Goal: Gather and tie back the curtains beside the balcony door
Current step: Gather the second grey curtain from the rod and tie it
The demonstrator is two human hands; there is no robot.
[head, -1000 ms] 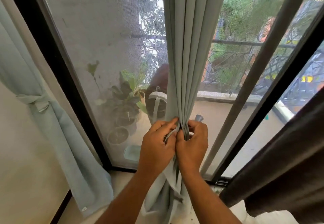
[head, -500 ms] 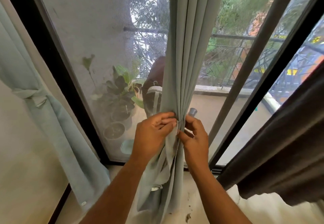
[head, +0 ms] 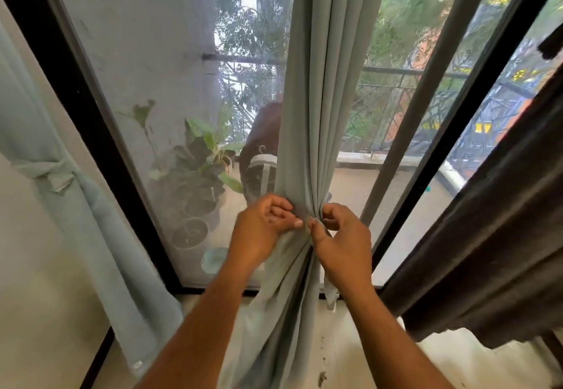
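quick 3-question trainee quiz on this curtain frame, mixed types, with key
1. True or false: the left curtain by the wall is already tied back.
2. Multiple choice: where do the left hand and right hand hold the middle curtain?
A. At its top
B. At the gathered waist, side by side
C. At the floor hem
3. Fill in: the curtain at the right edge is ____ in colour, not pale green.

Key: 1 true; 2 B; 3 dark brown
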